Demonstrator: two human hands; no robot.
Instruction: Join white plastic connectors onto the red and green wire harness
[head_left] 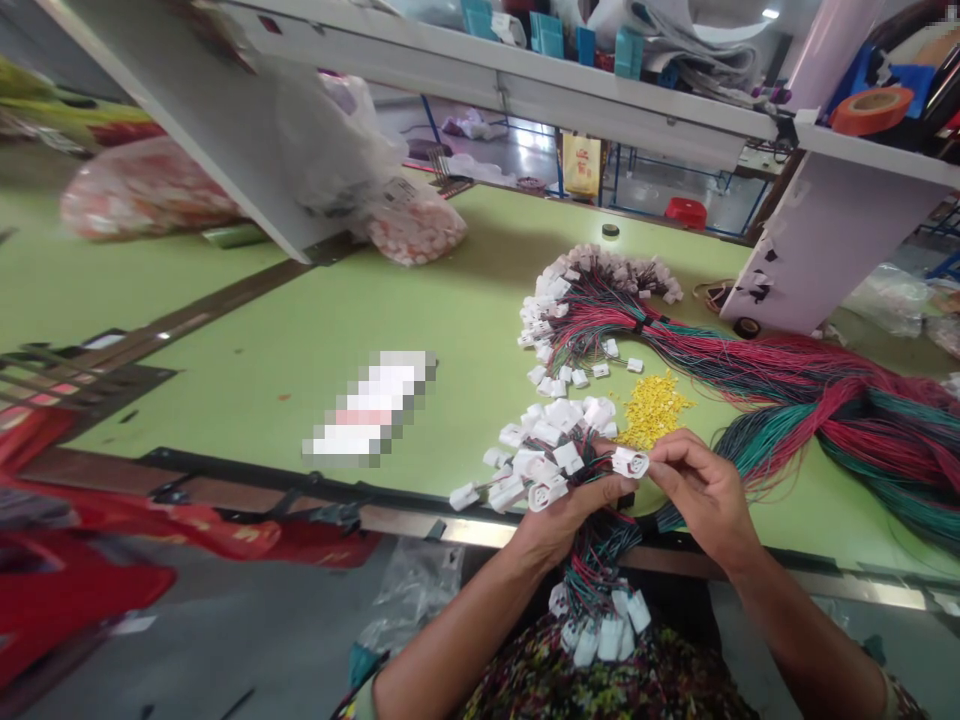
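Observation:
My left hand point(559, 520) is closed on a white wire connector point(628, 462), its round face turned toward my right hand. Around that hand spreads a cluster of similar white connectors point(532, 465), whose red, green and black wires point(596, 555) run down over the table edge. More white connectors point(611, 635) hang at the lower end, in front of my body. With thumb and fingers pinched together, my right hand point(705, 490) meets the connector's front; anything between those fingertips is too small to make out. Just beyond lies a heap of small yellow pieces point(652, 408).
A large tied wire bundle point(720, 350) with white connectors crosses the green table point(285, 330) on the right. Bags of small parts point(416, 225) stand at the back left. A pixelated patch point(375, 405) covers something left of centre. A shelf point(510, 95) spans above, on an upright panel point(840, 230).

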